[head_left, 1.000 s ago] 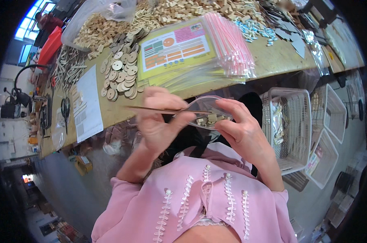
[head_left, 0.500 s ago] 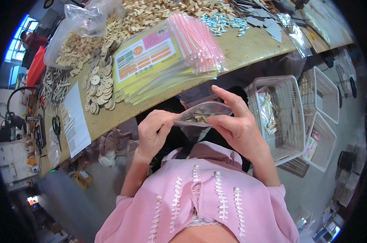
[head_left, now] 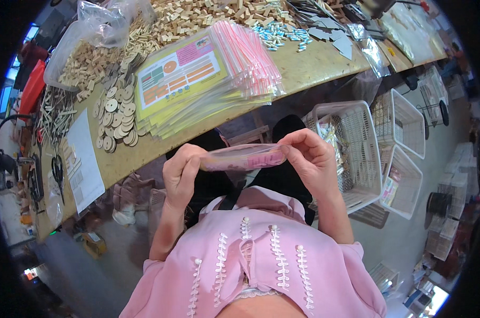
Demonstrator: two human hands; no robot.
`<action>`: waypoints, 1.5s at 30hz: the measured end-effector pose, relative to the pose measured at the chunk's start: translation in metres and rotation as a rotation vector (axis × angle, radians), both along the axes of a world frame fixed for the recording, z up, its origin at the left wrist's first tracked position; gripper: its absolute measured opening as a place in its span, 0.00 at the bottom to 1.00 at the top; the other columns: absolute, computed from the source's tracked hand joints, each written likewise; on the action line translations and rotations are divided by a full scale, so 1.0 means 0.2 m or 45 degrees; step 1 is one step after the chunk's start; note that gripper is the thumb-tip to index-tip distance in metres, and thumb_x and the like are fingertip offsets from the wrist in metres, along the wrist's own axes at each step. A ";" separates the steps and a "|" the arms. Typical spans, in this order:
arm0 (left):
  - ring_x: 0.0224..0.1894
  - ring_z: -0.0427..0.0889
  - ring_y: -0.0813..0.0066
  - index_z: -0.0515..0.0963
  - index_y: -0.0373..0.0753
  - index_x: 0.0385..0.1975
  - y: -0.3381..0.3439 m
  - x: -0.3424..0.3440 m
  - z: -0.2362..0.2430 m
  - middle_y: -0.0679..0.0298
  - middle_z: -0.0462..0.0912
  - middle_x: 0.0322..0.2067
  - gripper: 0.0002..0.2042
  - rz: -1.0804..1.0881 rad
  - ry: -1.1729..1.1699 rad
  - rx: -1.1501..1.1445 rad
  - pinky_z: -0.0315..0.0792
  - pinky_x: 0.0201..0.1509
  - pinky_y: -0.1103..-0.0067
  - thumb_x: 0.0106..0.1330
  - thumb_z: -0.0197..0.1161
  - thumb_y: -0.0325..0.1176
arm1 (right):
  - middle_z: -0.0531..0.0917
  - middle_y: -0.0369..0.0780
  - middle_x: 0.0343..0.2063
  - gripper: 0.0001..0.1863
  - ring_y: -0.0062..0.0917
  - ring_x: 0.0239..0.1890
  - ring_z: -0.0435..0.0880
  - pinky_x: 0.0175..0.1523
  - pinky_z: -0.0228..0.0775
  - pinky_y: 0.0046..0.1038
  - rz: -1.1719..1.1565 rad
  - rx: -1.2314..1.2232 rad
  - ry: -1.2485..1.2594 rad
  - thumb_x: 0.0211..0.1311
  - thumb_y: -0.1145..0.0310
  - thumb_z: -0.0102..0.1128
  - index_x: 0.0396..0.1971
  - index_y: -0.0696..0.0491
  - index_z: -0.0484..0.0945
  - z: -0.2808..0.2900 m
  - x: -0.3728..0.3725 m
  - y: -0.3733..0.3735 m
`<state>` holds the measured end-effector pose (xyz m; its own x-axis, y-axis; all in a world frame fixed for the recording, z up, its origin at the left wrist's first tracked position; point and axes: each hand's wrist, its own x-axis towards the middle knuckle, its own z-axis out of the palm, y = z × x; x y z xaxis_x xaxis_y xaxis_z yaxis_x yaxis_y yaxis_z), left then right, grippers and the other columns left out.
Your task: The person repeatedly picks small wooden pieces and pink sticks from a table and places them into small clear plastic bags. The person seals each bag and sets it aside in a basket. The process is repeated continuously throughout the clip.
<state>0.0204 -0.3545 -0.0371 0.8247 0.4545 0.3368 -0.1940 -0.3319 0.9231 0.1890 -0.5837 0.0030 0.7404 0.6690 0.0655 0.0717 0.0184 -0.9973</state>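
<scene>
Between my two hands, above my lap, a clear plastic zip bag (head_left: 245,159) is stretched sideways, with a pink and yellow printed sheet showing through it. My left hand (head_left: 182,172) pinches its left end between thumb and fingers. At the other end my right hand (head_left: 313,159) grips the top corner with thumb and forefinger. The bag's upper edge looks nearly flat, and what lies inside is mostly hidden. Beyond my hands, a stack of similar bags (head_left: 181,79) with yellow printed sheets and red-striped tops lies on the table edge.
The worktable (head_left: 325,69) holds round wooden discs (head_left: 117,114), wooden blocks (head_left: 197,18), blue-and-white small pieces (head_left: 282,37), scissors (head_left: 57,169) and a white paper (head_left: 86,164). White plastic baskets (head_left: 356,196) stand at my right, one with filled bags in it.
My right hand has left the bag's gaping mouth and now pinches its corner. The bag has tipped, so the printed sheet shows and the wooden pieces no longer do. The view has shifted slightly.
</scene>
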 end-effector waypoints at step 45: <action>0.27 0.75 0.61 0.76 0.37 0.24 -0.14 0.37 0.18 0.61 0.76 0.23 0.07 -0.314 0.056 0.556 0.70 0.34 0.72 0.50 0.68 0.19 | 0.85 0.36 0.34 0.04 0.16 0.37 0.84 0.44 0.75 0.19 -0.301 -0.085 -0.160 0.71 0.79 0.58 0.41 0.57 0.80 -0.04 0.10 -0.12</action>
<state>0.0937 -0.3831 -0.0010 0.9073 0.0687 0.4148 -0.2797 -0.6380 0.7175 0.2096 -0.6078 -0.0056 0.8653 0.4846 0.1282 0.1893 -0.0790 -0.9787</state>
